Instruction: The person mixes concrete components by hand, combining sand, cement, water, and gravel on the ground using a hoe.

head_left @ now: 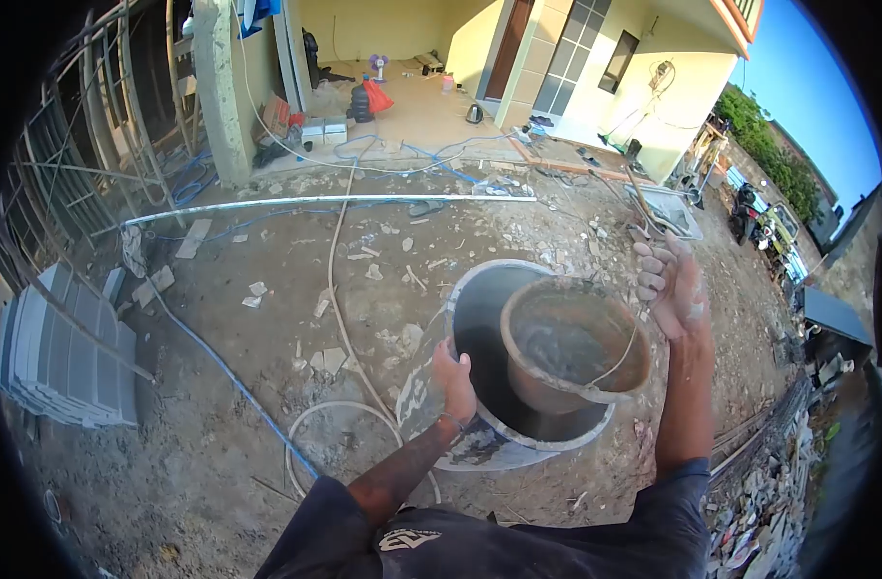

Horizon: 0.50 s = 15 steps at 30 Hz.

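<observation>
A large round tub [530, 446] stands on the ground in front of me, its outside splashed with grey. My left hand [454, 386] grips its near left rim, thumb up. A smaller brown bucket [547, 394] with a thin wire handle [616, 363] is within the tub's mouth, towards the right. Cloudy greyish contents [571, 338] show inside the bucket; what supports it is hidden. Just right of the bucket, my right hand [671, 289] is raised, dusty, with loosely bent fingers and nothing visible in them.
A hose [336, 251] and a blue line [219, 362] cross the ground left of the tub. A white pipe [364, 199] lies beyond. Stacked grey slabs [69, 347] are at left, rubble [769, 502] at lower right, and a shallow tray [665, 210] behind my right hand.
</observation>
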{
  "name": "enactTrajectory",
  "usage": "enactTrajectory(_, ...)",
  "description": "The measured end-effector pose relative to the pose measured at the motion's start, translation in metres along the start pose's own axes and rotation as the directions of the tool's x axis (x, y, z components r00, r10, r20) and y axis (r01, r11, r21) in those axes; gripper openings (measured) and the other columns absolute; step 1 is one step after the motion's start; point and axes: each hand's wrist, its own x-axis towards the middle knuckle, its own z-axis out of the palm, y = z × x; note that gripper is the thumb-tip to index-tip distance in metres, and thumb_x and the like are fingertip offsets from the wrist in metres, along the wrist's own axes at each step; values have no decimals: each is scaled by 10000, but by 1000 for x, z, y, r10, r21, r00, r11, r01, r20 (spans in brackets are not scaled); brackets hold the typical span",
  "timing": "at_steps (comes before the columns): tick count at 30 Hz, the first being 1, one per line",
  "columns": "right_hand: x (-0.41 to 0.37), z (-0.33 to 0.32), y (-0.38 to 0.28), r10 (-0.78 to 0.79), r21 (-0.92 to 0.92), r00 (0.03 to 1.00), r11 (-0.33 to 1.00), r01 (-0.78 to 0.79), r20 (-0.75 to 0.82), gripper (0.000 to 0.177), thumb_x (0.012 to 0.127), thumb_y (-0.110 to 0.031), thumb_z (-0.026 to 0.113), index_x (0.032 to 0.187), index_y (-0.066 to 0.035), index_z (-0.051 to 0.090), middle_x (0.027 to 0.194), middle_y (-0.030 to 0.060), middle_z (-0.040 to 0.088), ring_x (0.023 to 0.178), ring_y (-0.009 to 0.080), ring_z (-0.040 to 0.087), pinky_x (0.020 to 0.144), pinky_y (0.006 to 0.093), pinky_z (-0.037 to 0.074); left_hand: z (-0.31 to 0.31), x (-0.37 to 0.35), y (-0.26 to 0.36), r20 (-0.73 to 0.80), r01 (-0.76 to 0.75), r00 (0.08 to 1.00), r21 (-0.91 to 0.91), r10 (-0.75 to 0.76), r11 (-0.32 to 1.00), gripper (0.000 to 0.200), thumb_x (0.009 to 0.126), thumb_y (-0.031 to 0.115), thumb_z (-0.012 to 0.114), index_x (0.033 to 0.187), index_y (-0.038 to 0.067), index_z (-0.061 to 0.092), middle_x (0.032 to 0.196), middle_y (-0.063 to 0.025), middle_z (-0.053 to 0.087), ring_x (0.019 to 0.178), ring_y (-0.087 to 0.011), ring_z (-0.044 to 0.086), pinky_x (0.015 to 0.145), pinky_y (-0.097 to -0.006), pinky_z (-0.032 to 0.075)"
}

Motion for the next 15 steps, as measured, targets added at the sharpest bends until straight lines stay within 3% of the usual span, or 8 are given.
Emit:
enactTrajectory(5,-53,90,-52,-233,105,963,970,220,138,326,850,-326,482,885,-2,490,635,-3,445,556,107,450,511,249,387,-91,-69,-38,142,129,983,-110,-113,986,325,861,195,414,1097,-25,454,1074,-168,449,1047,-289,418,924,-349,300)
enactTrajectory(9,-94,143,-56,-362,217,895,925,311,259,361,853,-330,478,934,21,451,710,62,499,626,138,486,616,285,427,-282,-215,-210,278,475,560,663,-780,578,429,798,375,469,1030,29,566,1032,-174,569,1000,-342,515,860,-399,386)
enactTrajectory(10,-101,152,-54,-393,227,879,913,338,271,383,854,-333,478,954,34,431,736,83,506,647,150,491,641,300,432,-368,-286,-317,326,77,502,906,-801,417,416,820,373,431,1040,53,582,1071,-180,553,1028,-317,514,910,-375,362)
enactTrajectory(11,-106,155,-52,-371,225,881,923,314,293,392,852,-327,480,977,39,409,773,102,496,676,164,493,660,315,431,-410,-297,-220,-230,570,318,822,-920,-8,483,778,410,480,1070,33,558,1089,-137,560,1021,-296,523,883,-406,386)
enactTrajectory(12,-107,156,-48,-341,221,879,935,279,334,404,850,-320,482,1000,44,388,809,121,487,705,178,494,680,331,430,-484,-352,-251,-410,591,299,789,-862,-170,480,773,414,496,1035,18,567,1107,-139,548,1037,-267,521,873,-410,394)
enactTrajectory(13,-115,166,-42,-366,180,867,929,322,338,411,851,-308,481,1032,44,372,842,133,477,755,187,489,698,335,426,-493,-329,-117,-769,937,-44,189,-638,-293,476,765,406,516,1031,14,565,1150,-153,519,1073,-253,501,857,-400,406)
enactTrajectory(14,-124,168,-28,-377,141,857,926,350,352,421,851,-296,480,1065,45,357,875,145,467,804,196,484,716,340,422,-530,-353,-99,-856,985,-147,-80,-496,-153,506,755,408,539,1049,-4,549,1111,-200,531,1029,-279,528,823,-393,426)
enactTrajectory(15,-82,123,-24,-212,317,915,943,99,345,424,859,-149,417,1263,-90,302,1084,247,425,987,301,442,849,421,382,-594,-424,-170,-861,997,46,72,-507,-31,475,761,385,539,973,-39,569,1006,-221,573,937,-327,560,786,-402,441)
